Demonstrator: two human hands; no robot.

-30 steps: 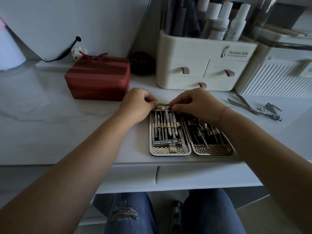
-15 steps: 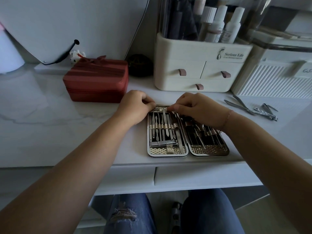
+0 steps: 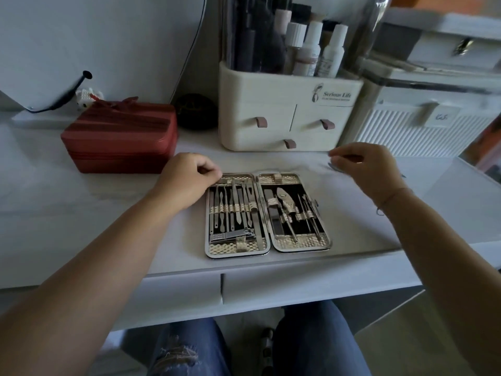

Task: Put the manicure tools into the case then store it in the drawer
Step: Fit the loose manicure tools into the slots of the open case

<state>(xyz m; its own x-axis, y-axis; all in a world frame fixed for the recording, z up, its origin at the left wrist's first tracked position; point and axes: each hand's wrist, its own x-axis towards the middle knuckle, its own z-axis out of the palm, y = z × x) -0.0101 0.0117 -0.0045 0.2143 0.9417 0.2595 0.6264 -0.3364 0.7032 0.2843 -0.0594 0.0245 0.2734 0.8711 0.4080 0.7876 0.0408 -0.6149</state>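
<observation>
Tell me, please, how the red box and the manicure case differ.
The red box is shut; the manicure case lies open. The box stands tall and blocky; the case is flat. The box is red with a bow; the case is gold-trimmed, holding metal tools. Both rest on the white desk.

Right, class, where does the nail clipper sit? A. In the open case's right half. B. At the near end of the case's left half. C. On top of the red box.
B: the nail clipper lies crosswise at the near end of the left half of the case, below the row of slim tools.
</observation>
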